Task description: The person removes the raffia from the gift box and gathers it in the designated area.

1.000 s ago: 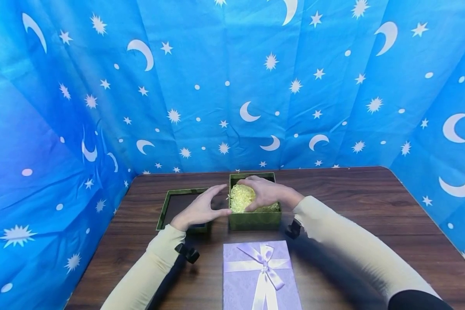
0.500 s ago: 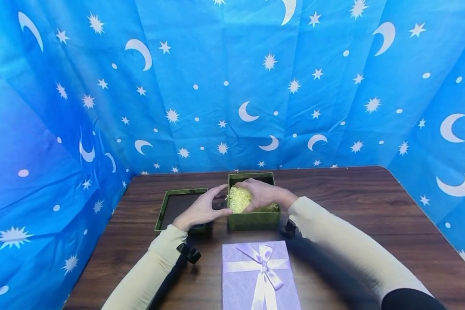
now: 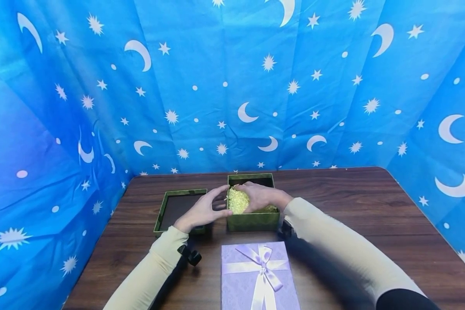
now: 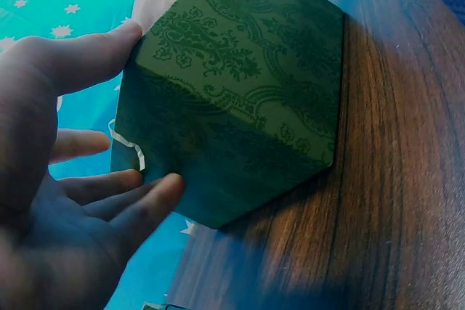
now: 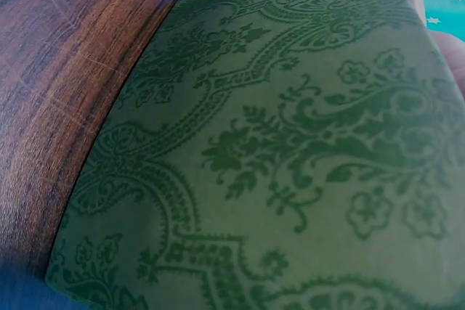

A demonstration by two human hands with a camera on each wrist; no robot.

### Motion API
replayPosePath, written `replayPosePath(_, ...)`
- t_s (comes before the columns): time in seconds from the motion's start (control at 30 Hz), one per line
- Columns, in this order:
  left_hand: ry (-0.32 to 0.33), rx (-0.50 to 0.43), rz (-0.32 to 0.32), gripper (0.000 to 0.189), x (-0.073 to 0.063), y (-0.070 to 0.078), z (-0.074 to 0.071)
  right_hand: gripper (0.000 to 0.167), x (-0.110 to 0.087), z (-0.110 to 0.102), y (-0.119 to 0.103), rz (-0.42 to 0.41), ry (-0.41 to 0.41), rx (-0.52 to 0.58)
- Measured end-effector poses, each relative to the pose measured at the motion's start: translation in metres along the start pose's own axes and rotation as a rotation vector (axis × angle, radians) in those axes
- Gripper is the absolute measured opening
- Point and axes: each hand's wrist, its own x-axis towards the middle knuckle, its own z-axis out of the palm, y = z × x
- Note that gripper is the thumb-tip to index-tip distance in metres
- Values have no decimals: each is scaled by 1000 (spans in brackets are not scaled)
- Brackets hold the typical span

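An upright green box (image 3: 253, 222) with a damask pattern holds yellow shredded paper (image 3: 238, 200). Reaching into it, my right hand (image 3: 262, 196) has its curved fingers and thumb around the shredded paper; its fingertips are partly hidden. My left hand (image 3: 202, 209) is at the box's left side, fingers spread and the thumb near the front corner. In the left wrist view, a pale strand (image 4: 138, 152) hangs over the wall by those fingers. The right wrist view is filled mostly by the box's outer wall (image 5: 290, 150), with the hand cut off at the edge.
Left of the box, partly behind my left arm, lies a shallow green tray-like lid (image 3: 186, 192) with a dark inside. A lilac gift box (image 3: 236, 286) with a ribbon bow sits in front. A blue star-and-moon cloth (image 3: 217, 56) hangs around the brown table (image 3: 352, 193).
My right hand has shifted a little left inside the box, bunching the shredded paper toward the left wall. The left hand stays by the box's left side.
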Motion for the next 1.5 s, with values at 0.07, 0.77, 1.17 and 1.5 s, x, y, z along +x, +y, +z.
replayPosePath(0.07, -2, -30, 4, 82, 1, -1, 2, 94, 1, 1, 0, -4, 5, -5)
replayPosePath(0.77, -19, -173, 30, 83, 3, -1, 5, 79, 8, 10, -3, 28, 4, -59)
replayPosePath(1.17, 7, -146, 22, 82, 5, -5, 7, 71, 8, 9, -4, 83, 36, -48)
replayPosePath(1.5, 14, -171, 26, 80, 5, -8, 8, 60, 8, 6, -3, 120, 73, -24)
